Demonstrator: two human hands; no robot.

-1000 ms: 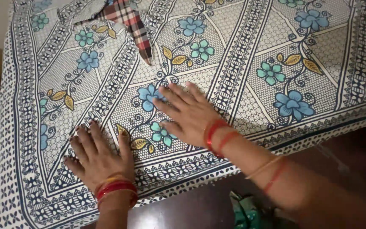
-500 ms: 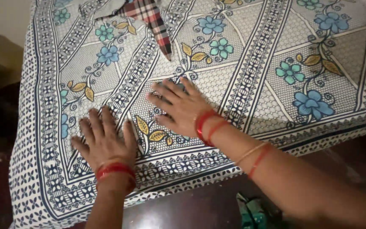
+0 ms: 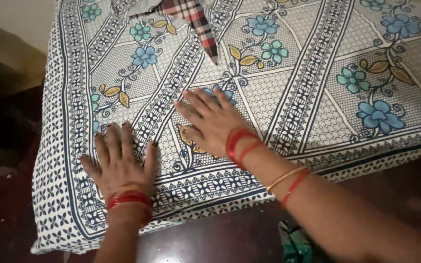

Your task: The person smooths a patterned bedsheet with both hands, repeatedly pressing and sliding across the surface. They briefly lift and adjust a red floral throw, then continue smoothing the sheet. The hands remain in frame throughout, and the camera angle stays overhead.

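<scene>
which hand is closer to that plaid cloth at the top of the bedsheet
Right. The right hand lies flat just below the plaid cloth's tip; the left hand rests farther down, near the bedsheet's edge.

Head view, steeply down, close

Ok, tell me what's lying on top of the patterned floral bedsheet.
Both hands, left hand and right hand, press flat on the blue-flowered cotton bedsheet; a red plaid cloth lies at its top. Whatever is beneath stays covered.

both hands flat on patterned bedsheet.
</scene>
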